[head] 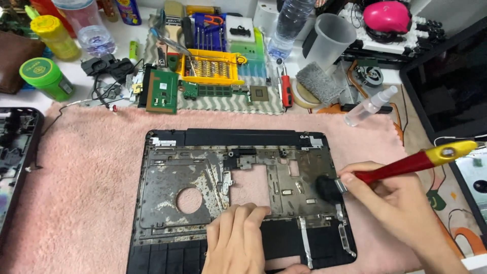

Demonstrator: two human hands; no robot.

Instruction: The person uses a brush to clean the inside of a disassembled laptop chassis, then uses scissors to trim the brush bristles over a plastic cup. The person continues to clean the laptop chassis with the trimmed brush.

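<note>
A black laptop case panel (167, 198) with a dusty, corroded metal inner plate lies on a pink fluffy towel (81, 167). My left hand (236, 241) rests flat on its lower middle, fingers near the square cut-out. My right hand (390, 203) grips a brush with a red and yellow handle (411, 163). The brush's dark bristles (327, 187) touch the panel's right side.
Behind the towel lie green circuit boards (163, 91), a yellow screwdriver bit set (210, 68), a red screwdriver (286, 91), a small spray bottle (368, 106), a grey cup (329, 40), water bottles and green-lidded jars. Another black case part (15, 152) is at left, a laptop screen (446, 86) at right.
</note>
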